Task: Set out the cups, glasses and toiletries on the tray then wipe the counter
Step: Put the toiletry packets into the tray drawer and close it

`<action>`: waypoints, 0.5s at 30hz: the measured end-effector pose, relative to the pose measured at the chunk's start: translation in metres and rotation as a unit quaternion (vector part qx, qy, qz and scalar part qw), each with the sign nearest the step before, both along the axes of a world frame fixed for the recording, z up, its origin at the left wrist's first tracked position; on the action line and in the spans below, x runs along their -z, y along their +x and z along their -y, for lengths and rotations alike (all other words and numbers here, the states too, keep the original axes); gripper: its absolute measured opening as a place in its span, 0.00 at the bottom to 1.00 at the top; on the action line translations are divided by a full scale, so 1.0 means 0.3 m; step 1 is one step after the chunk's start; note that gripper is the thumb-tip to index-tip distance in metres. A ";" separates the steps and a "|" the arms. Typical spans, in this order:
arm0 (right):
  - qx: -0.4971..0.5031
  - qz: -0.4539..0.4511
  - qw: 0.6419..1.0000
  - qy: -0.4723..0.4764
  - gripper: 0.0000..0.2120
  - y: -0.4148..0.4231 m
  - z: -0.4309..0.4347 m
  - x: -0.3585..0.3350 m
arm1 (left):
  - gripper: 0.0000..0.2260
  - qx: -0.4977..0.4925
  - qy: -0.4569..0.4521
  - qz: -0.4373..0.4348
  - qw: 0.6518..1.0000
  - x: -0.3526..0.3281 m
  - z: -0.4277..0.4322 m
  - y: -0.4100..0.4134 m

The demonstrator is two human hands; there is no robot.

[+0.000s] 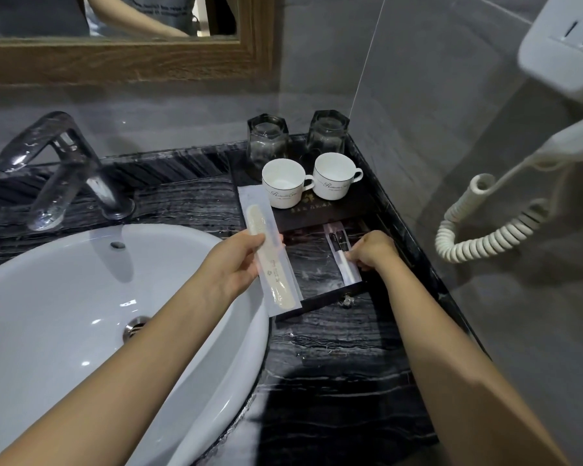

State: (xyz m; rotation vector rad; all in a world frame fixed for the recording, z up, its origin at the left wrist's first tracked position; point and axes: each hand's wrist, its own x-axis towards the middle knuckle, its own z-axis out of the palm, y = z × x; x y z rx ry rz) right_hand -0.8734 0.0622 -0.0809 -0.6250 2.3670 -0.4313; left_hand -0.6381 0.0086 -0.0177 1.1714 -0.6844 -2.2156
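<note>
while the left hand (pixel 236 264) grips a comb packet (pixel 271 260) around its middle, thumb on top and fingers underneath, holding it in the air over the left edge of the tray (pixel 320 306), the right hand (pixel 372 250) curls down onto a toothbrush packet (pixel 342 255) that lies in the tray's open front section, fingertips pinching its right edge. both packets look very light: thin clear plastic sleeves, one over a stiff flat comb, the other over a slim stiff brush handle. the film is likely slick and a little crinkly, so a pinch on the loose sleeve alone could let the contents slide or the packet swing. the safer hold is across the hard part inside, near the middle, as the left hand has it now. the toothbrush packet lies flat on the tray floor, so it probably wants a fingertip worked under one long edge, or a slide along the floor, rather than a grab from above. on the tray's raised back part two white cups (pixel 283 183) stand upright with handles to the right, and two glasses (pixel 327 132) stand mouth down behind them. these are heavier, hard and breakable, and the far end of the comb packet sits just beside the nearer of the cups, so it should be moved gently. the dark counter (pixel 334 364) beside the sink (pixel 81 297) looks not yet wiped, and no cloth shows.
</note>
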 end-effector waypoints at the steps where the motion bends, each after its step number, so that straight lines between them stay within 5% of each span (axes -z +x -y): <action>1: -0.007 -0.020 1.000 0.005 0.14 0.004 -0.010 -0.007 | 0.11 0.005 -0.005 0.002 1.000 0.001 -0.004 -0.005; 5: -0.041 -0.106 0.989 -0.096 0.07 0.088 -0.062 -0.101 | 0.12 0.021 -0.023 -0.003 1.000 0.002 -0.018 -0.023; 10: -0.111 0.218 0.947 -0.210 0.11 0.306 -0.133 -0.248 | 0.10 0.046 -0.053 -0.036 0.997 -0.009 -0.029 -0.057; 15: -0.084 0.220 0.935 -0.263 0.08 0.326 -0.155 -0.282 | 0.09 0.034 -0.082 -0.048 0.995 -0.047 -0.048 -0.084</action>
